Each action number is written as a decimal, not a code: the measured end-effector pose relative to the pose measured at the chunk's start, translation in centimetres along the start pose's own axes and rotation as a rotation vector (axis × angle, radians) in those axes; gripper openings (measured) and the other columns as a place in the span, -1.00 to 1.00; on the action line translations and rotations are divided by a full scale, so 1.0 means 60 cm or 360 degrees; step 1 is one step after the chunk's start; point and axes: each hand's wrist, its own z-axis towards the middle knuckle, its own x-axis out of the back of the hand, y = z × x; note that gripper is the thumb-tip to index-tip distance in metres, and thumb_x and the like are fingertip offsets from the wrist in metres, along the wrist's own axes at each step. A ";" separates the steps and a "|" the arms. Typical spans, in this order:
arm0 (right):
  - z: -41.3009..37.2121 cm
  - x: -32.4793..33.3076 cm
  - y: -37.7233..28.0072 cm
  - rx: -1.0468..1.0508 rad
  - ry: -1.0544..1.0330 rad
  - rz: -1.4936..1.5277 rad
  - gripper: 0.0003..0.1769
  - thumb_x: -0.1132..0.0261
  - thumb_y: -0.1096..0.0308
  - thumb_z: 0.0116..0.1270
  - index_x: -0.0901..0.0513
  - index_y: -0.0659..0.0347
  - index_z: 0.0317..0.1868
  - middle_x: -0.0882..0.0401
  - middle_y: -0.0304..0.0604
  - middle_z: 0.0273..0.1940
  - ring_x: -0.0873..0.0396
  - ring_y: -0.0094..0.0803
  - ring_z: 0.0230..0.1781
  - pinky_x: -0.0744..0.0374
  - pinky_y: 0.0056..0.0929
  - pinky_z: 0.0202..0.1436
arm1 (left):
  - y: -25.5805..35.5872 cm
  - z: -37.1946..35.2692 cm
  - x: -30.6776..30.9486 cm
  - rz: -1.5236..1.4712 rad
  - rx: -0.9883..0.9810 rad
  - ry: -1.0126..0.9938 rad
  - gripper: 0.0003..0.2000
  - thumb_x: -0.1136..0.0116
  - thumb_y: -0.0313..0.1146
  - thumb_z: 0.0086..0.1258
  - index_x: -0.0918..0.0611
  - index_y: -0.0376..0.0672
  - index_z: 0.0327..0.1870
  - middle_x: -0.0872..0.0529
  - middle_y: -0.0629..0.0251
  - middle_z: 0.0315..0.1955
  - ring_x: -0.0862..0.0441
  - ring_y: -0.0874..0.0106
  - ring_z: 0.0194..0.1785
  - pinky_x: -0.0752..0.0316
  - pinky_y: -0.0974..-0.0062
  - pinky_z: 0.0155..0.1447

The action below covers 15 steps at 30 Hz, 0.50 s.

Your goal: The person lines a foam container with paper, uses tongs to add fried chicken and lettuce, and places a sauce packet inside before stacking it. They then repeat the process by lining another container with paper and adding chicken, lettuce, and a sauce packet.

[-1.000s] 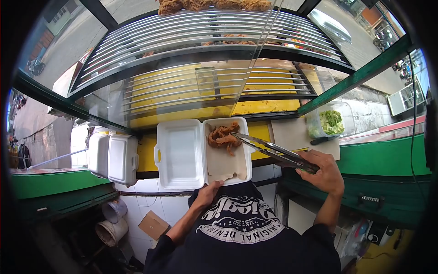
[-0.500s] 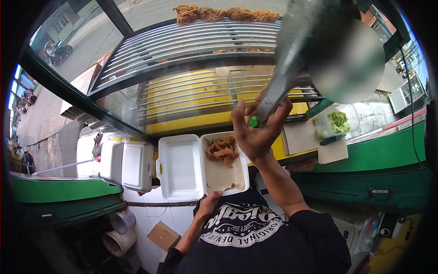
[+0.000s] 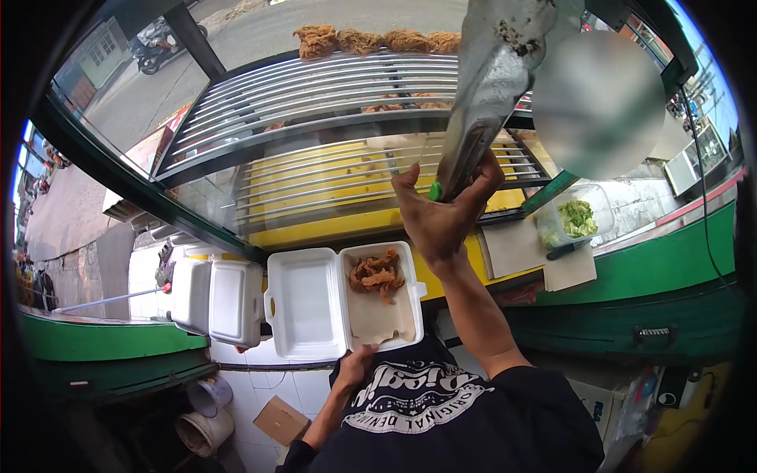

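My right hand (image 3: 449, 209) is raised over the counter, its fingers round the green-tipped end of large metal tongs (image 3: 493, 87) that point up. Below it an open white foam box (image 3: 307, 303) holds fried chicken pieces (image 3: 377, 274) on brown paper (image 3: 382, 319) in its right half. My left hand (image 3: 356, 364) grips the front edge of this box near its middle, thumb over the rim.
Closed foam boxes (image 3: 235, 303) stand at the left. Fried pieces (image 3: 360, 41) lie on top of the slatted rack (image 3: 315, 87). To the right are a clear tub (image 3: 601, 213) of lettuce (image 3: 578, 218), brown paper sheets (image 3: 512, 248) and a dark-handled tool (image 3: 566, 251).
The open box and my left hand appear slightly lower and further left. The tongs have tilted more upright in my right hand. The view has shifted a little.
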 end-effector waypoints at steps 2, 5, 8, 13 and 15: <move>0.011 0.020 0.016 0.0016 0.0028 -0.0083 -0.22 -0.42 0.53 0.01 -0.17 0.29 0.20 -0.32 -0.23 -0.27 -0.36 -0.61 -0.52 -0.38 -0.65 -0.47 | 0.002 -0.001 -0.002 -0.0010 0.0017 -0.0037 -0.82 -0.16 -0.32 0.27 -0.55 -0.12 -0.54 -0.35 0.57 -0.65 -0.19 0.66 -0.58 -0.01 0.62 -0.49; 0.020 0.053 0.061 -0.0057 0.0064 -0.0207 -0.23 -0.43 0.52 -0.01 -0.18 0.31 0.18 -0.21 -0.13 -0.05 -0.30 -0.46 -0.13 -0.43 -0.53 -0.16 | 0.009 -0.004 0.017 0.0080 0.0195 -0.0094 -0.87 -0.12 -0.33 0.24 -0.56 -0.21 -0.38 -0.44 0.44 -0.56 -0.32 0.54 -0.48 -0.19 0.58 -0.37; 0.035 0.089 0.091 -0.0180 0.0126 -0.0373 -0.22 -0.43 0.51 0.01 -0.17 0.29 0.18 -0.22 -0.14 -0.07 -0.30 -0.50 -0.14 -0.44 -0.59 -0.24 | 0.031 -0.021 -0.002 0.0230 0.0316 -0.0069 -0.81 -0.08 -0.33 0.21 -0.58 -0.28 -0.28 -0.51 0.33 -0.50 -0.43 0.43 -0.43 -0.34 0.54 -0.29; 0.062 0.142 0.150 -0.0348 0.0259 -0.0363 -0.21 -0.44 0.42 0.04 -0.16 0.38 0.20 -0.27 0.04 0.05 -0.37 -0.21 0.07 -0.36 -0.31 0.22 | 0.069 -0.049 -0.053 0.0214 0.0407 0.0022 -0.82 -0.12 -0.32 0.20 -0.60 -0.28 -0.37 -0.51 0.34 -0.51 -0.42 0.45 -0.43 -0.34 0.56 -0.29; 0.078 0.165 0.173 -0.0317 0.0295 -0.0405 -0.22 -0.44 0.40 0.07 -0.15 0.39 0.20 -0.28 0.08 0.08 -0.39 -0.19 0.12 -0.37 -0.27 0.25 | 0.072 -0.047 -0.063 0.0189 0.0461 0.0004 -0.81 -0.12 -0.31 0.19 -0.61 -0.28 -0.36 -0.52 0.33 -0.49 -0.43 0.45 -0.41 -0.35 0.57 -0.26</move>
